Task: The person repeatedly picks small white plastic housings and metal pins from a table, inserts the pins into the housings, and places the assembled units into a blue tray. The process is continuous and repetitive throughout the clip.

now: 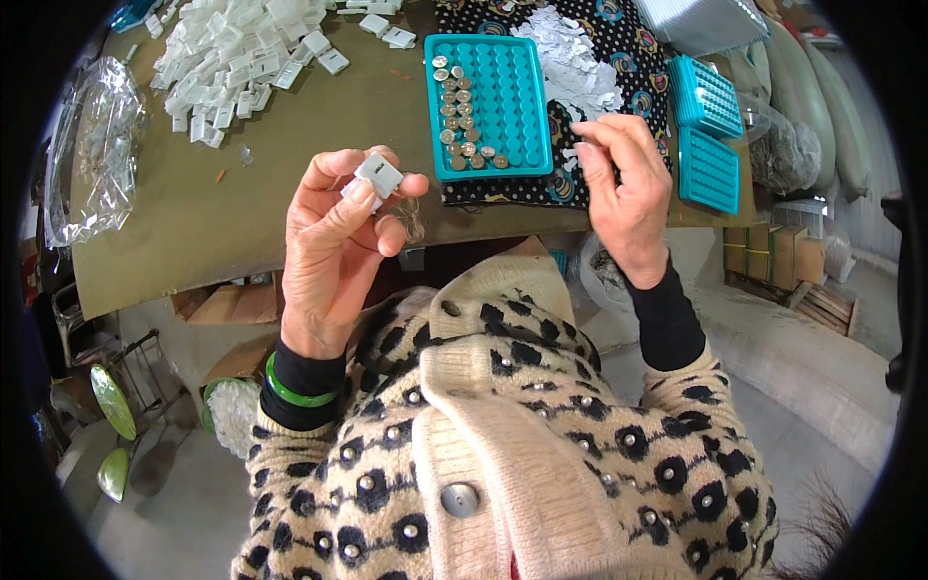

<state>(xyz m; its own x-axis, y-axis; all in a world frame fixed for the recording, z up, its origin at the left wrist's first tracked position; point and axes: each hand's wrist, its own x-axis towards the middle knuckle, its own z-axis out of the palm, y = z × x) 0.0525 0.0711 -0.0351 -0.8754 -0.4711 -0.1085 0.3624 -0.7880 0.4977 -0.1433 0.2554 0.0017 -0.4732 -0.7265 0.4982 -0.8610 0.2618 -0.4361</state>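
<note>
Between the thumb and fingers of my left hand [333, 242] is a small white plastic case [379, 175] with a dark slot in its face. Another white edge shows beneath it, partly hidden by the thumb. My right hand [628, 188] hovers by the lower end of a pile of white paper slips [580, 68], its thumb and forefinger curved with a gap between them. Left of that hand lies a teal tray [530, 106] with round pockets. Several small round metal discs [464, 109] sit along its left side and lower edge.
A heap of white plastic cases [242, 63] covers the table's far left. Clear plastic bags [92, 155] hang over the left edge. Dark patterned cloth [565, 188] lies under the tray and slips. More teal trays [709, 169] are at the right, near large sacks [831, 106].
</note>
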